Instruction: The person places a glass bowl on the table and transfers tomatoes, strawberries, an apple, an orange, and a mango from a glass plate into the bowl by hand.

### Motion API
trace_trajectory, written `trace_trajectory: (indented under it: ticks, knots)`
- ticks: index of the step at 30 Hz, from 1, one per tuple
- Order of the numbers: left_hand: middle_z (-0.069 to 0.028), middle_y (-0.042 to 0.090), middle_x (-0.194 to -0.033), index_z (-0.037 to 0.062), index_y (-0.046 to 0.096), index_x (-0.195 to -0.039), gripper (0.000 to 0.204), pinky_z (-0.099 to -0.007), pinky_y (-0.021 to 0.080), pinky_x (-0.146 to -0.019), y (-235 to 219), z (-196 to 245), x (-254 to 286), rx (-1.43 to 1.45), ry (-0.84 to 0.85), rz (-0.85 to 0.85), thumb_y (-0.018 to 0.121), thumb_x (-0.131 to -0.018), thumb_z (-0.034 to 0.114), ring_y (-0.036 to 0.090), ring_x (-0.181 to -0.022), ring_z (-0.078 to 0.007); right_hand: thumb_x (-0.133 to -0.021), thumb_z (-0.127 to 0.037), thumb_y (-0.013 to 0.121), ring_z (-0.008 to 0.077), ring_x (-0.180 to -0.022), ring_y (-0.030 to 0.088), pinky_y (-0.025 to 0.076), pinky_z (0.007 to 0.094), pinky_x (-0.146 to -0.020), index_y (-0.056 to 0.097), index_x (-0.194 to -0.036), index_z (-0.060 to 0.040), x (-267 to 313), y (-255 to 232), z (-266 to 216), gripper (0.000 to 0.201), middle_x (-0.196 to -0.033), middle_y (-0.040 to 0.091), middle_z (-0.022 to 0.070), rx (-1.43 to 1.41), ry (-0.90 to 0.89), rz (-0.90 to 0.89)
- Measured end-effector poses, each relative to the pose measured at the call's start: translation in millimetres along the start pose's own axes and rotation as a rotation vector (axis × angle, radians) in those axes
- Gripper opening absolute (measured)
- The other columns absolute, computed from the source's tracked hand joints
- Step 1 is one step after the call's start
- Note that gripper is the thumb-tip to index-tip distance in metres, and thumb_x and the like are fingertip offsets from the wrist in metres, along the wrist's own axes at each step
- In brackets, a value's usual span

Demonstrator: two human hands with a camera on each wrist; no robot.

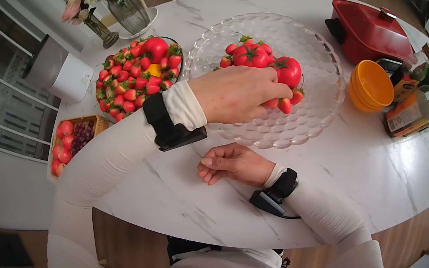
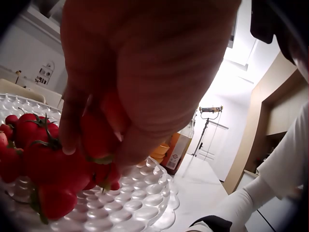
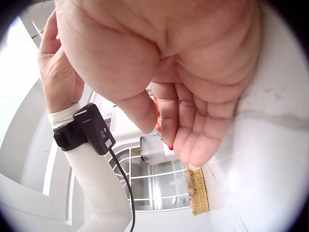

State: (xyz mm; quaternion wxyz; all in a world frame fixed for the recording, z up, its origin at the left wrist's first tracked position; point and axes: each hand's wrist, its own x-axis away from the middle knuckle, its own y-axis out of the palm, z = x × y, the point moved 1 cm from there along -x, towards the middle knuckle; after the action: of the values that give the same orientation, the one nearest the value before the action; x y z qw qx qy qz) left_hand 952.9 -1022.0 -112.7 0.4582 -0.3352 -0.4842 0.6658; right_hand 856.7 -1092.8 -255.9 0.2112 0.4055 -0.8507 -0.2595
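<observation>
A scalloped clear plate (image 1: 306, 120) holds large tomatoes (image 1: 251, 55) with small strawberries (image 1: 284, 105) around them. My left hand (image 1: 237, 94) reaches over the plate's near part, beside the tomatoes. In the left wrist view the thumb and fingers of this hand (image 2: 149, 63) pinch a red strawberry (image 2: 98, 137) just above the pile; the palm hides part of it. Near the table's front, below the plate, my right hand (image 1: 238, 164) rests on its side with loosely curled fingers. The right wrist view shows the same hand (image 3: 169, 87) holding nothing.
To the left are a heaped bowl of strawberries (image 1: 125, 78), a fruit basket (image 1: 100, 126), a white appliance (image 1: 65, 68) and vases (image 1: 130, 11). At the right stand orange bowls (image 1: 371, 86), bottles (image 1: 411, 112) and a red lidded pan (image 1: 371, 32).
</observation>
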Motion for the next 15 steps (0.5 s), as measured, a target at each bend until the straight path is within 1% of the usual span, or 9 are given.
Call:
trace_trajectory:
  ticks: [2, 4, 7, 11, 13, 15]
  knots:
    - [-0.0129, 0.061, -0.107, 0.0101, 0.062, -0.121, 0.036, -0.0402, 0.052, -0.082, 0.0, -2.0, 3.9, 0.037, -0.020, -0.012, 0.064, -0.085, 0.006, 0.063, -0.094, -0.0324, -0.103, -0.026, 0.056, 0.0171, -0.094, 0.066, 0.053, 0.0318, -0.089, 0.064, -0.108, 0.0025, -0.4, -0.2, 0.1, 0.030, -0.105, 0.068, 0.0103, -0.007, 0.005, -0.005]
    - [-0.0142, 0.061, -0.108, 0.0057, 0.060, -0.124, 0.039, -0.0401, 0.052, -0.083, -0.9, -3.8, 4.9, 0.087, 0.041, 0.048, 0.065, -0.085, 0.006, 0.063, -0.097, -0.0335, -0.103, -0.026, 0.056, 0.0173, -0.094, 0.066, 0.053, 0.0320, -0.089, 0.064, -0.108, 0.0024, -0.4, -0.9, 1.4, 0.030, -0.105, 0.067, 0.0102, -0.015, 0.008, -0.006]
    - [-0.0150, 0.062, -0.106, 0.0027, 0.060, -0.123, 0.039, -0.0398, 0.051, -0.084, 0.1, -7.1, 2.6, 0.044, 0.069, 0.098, 0.065, -0.085, 0.007, 0.063, -0.097, -0.0333, -0.104, -0.026, 0.055, 0.0176, -0.094, 0.066, 0.053, 0.0321, -0.088, 0.064, -0.109, 0.0022, -1.9, -2.0, 3.5, 0.030, -0.105, 0.067, 0.0102, -0.021, -0.003, -0.012]
    - [-0.0146, 0.061, -0.106, 0.0033, 0.060, -0.123, 0.038, -0.0394, 0.050, -0.086, 3.4, -4.1, -1.8, 0.079, 0.061, 0.065, 0.066, -0.086, 0.008, 0.062, -0.098, -0.0325, -0.104, -0.025, 0.055, 0.0179, -0.094, 0.066, 0.053, 0.0323, -0.088, 0.064, -0.109, 0.0023, -1.5, -2.5, 3.7, 0.030, -0.105, 0.067, 0.0104, -0.031, -0.005, -0.011]
    - [-0.0144, 0.060, -0.107, 0.0031, 0.061, -0.120, 0.035, -0.0386, 0.049, -0.087, 8.7, -2.8, -6.7, 0.091, 0.097, 0.101, 0.066, -0.086, 0.009, 0.061, -0.100, -0.0316, -0.104, -0.025, 0.055, 0.0180, -0.094, 0.066, 0.053, 0.0324, -0.088, 0.063, -0.109, 0.0023, -1.4, -1.9, 3.9, 0.029, -0.105, 0.067, 0.0104, -0.031, -0.009, -0.015]
    - [-0.0144, 0.060, -0.107, 0.0029, 0.061, -0.119, 0.034, -0.0386, 0.049, -0.087, 13.0, -1.3, -15.3, 0.107, 0.098, 0.089, 0.066, -0.087, 0.010, 0.060, -0.100, -0.0312, -0.102, -0.029, 0.058, 0.0143, -0.090, 0.066, 0.054, 0.0292, -0.086, 0.064, -0.108, 0.0011, -1.4, -1.0, 3.2, 0.031, -0.101, 0.068, 0.0073, -0.038, -0.016, -0.007]
